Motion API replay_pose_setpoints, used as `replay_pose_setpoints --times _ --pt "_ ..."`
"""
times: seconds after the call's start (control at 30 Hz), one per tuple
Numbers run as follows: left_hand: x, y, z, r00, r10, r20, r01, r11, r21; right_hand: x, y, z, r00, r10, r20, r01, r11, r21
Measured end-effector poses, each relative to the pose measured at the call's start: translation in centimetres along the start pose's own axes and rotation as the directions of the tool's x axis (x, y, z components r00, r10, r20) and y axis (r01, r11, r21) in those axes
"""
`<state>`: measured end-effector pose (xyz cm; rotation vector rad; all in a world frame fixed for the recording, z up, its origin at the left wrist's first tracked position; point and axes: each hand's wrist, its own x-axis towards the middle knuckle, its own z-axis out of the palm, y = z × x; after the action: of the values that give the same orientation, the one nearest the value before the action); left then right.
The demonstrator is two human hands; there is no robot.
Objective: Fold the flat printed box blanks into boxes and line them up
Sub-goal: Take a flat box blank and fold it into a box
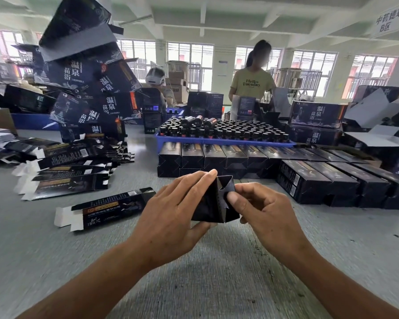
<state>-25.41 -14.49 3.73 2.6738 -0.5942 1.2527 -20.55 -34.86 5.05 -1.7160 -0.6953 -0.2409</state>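
Black box (213, 203) half-folded, end flaps interlocking, between both hands.

Between my left hand (171, 217) and my right hand (265, 212) I hold a box (213, 203) above the table (194, 272). Just left of it one flat blank (106, 209) lies alone; further left is a pile of blanks (65, 166). Behind the box stand rows of folded boxes (240, 157) (they continue to the right), and behind them a tray of bottles (224, 132).
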Motion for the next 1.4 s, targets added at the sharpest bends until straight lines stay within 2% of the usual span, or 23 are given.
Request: replay_pose_setpoints --times 0.1,0.23,0.3,0.4,0.53,0.73,0.87,1.0,1.13,1.23,1.3,1.4 --pt "0.1 0.0 0.0 1.0 0.007 0.003 -0.007 1.0 0.004 0.0 -0.1 0.0 1.0 -0.003 -0.017 0.003 0.999 -0.035" --pt "0.3 0.2 0.1 0.999 0.052 0.001 -0.052 0.998 0.044 -0.2 -0.2 0.4 0.994 -0.064 -0.088 0.045 0.977 -0.207" --pt "0.3 0.2 0.0 0.999 0.036 -0.001 -0.036 0.999 0.03 -0.1 -0.1 0.3 0.996 -0.038 -0.075 0.025 0.984 -0.174" --pt "0.2 0.3 -0.1 1.0 -0.002 0.0 0.002 1.0 -0.007 0.2 -0.2 -0.5 0.999 0.046 -0.014 -0.047 0.999 -0.025" --pt "0.1 0.4 -0.2 0.997 -0.071 -0.01 0.07 0.996 -0.057 0.2 -0.7 -1.0 0.998 0.045 0.048 -0.048 0.997 0.066" --pt "0.2 0.6 -0.3 0.988 -0.153 0.034 0.157 0.968 -0.194 -0.2 -1.2 -0.1 0.999 -0.017 0.037 0.018 1.0 -0.022" --pt "0.3 0.8 -0.4 0.98 -0.197 -0.013 0.187 0.946 -0.264 -0.5 -1.3 0.1 0.997 -0.05 0.06 0.051 0.999 -0.013" --pt "0.5 0.9 -0.2 0.992 -0.109 -0.064 0.095 0.977 -0.192 -0.5 -1.2 0.0 0.995 -0.05 0.088 0.048 0.999 0.026" --pt "0.1 0.6 0.6 0.997 0.07 0.028 -0.069 0.996 -0.061 -0.6 -0.7 0.2 0.985 0.02 0.17 -0.009 0.998 -0.067" --pt "-0.1 0.4 1.0 0.99 0.114 0.081 -0.115 0.993 0.01 -0.2 -0.2 0.4 0.986 0.079 0.145 -0.075 0.997 -0.033" --pt "-0.1 0.2 0.9 0.997 0.057 0.053 -0.061 0.996 0.062 0.3 0.1 0.1 0.985 0.144 0.097 -0.148 0.988 0.035" --pt "0.1 -0.2 0.3 0.984 -0.168 -0.054 0.17 0.984 0.045 0.8 0.9 -0.5 0.965 0.252 0.068 -0.259 0.957 0.131"
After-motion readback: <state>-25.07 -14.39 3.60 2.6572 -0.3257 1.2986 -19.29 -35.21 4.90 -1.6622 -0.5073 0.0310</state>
